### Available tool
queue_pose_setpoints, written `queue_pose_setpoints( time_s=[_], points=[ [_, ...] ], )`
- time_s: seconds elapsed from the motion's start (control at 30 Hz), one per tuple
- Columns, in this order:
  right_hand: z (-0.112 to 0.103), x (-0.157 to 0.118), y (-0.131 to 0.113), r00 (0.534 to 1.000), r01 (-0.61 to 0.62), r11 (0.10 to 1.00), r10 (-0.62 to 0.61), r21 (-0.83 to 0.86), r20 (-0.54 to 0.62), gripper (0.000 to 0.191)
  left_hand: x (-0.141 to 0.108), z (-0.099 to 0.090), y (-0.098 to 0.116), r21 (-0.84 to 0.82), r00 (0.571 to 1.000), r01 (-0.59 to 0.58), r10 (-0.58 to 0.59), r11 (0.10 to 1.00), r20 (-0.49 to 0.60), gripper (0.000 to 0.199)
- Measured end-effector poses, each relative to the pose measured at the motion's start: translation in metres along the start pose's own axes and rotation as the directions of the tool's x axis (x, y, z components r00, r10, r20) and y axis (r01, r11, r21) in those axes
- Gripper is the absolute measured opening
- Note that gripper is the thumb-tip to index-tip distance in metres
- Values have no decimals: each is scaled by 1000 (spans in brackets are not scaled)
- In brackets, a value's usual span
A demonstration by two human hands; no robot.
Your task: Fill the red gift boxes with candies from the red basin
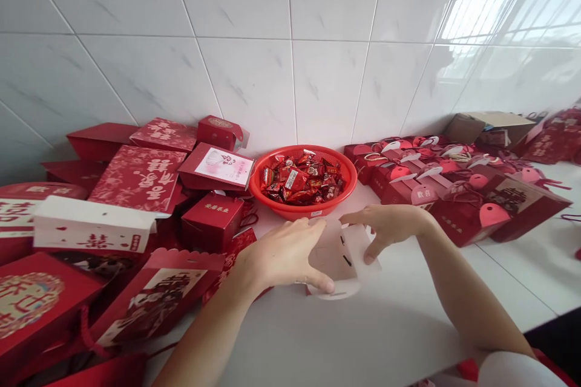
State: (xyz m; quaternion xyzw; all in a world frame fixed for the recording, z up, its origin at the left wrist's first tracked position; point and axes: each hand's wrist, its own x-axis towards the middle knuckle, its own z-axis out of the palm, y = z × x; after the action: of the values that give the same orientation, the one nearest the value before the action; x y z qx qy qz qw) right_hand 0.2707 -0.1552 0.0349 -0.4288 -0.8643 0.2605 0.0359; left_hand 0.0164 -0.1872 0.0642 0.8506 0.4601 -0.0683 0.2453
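A small gift box [327, 259] stands on the white tabletop with its top open, showing its pale inside and a couple of dark slots. My left hand [288, 254] grips its left side, thumb over the near flap and fingers along the far edge. On the opposite side, my right hand [385, 227] pinches the right flap between thumb and fingers. Just behind the box sits a red-orange plastic basket [347, 193] filled with red-wrapped sweets [297, 180]. Most of the box's outer left wall is hidden by my left hand.
Red gift boxes [143, 178] lie heaped at the left, some tilted and overlapping. Closed red boxes with handles [463, 208] stand in rows at the right. A brown carton [467, 127] is farther back. Behind everything rises a white tiled wall [254, 84].
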Motion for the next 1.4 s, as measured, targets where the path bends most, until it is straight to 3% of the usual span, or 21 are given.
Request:
queue_pose_setpoints(
  time_s=[0.1, 0.23, 0.47, 0.63, 0.87, 1.17, 1.4],
  points=[
    [3, 3, -2, 999, 18, 1000, -17, 21, -32, 70, 1, 1, 0, 15, 1000, 25, -26, 1000, 13, 105],
    [3, 2, -13, 998, 5, 1000, -6, -22, -62, 72, 7, -1, -1, 45, 998, 33, -35, 998, 43, 109],
    [4, 0, -30, 997, -18, 995, 11, -98, -72, 47, 11, -3, -3, 45, 995, 80, -82, 996, 49, 89],
    [-1, 9, -23, 986, -164, 977, 168, -134, 17, 59, 11, -1, 2, 25, 986, 167, -167, 986, 17, 88],
    [-5, 13, -23, 952, -305, 922, 292, -239, -91, 48, 15, 2, 0, -9, 988, 105, -105, 994, -113, 61],
    [-8, 8, -19, 978, -81, 991, 59, -105, -202, 33, -2, -9, -1, -18, 989, 49, -52, 999, -141, 33],
    [-16, 38, 7, 926, 118, 989, -77, 89, -371, 21, -3, -11, -12, -80, 971, -67, 46, 995, -235, 25]
  ],
)
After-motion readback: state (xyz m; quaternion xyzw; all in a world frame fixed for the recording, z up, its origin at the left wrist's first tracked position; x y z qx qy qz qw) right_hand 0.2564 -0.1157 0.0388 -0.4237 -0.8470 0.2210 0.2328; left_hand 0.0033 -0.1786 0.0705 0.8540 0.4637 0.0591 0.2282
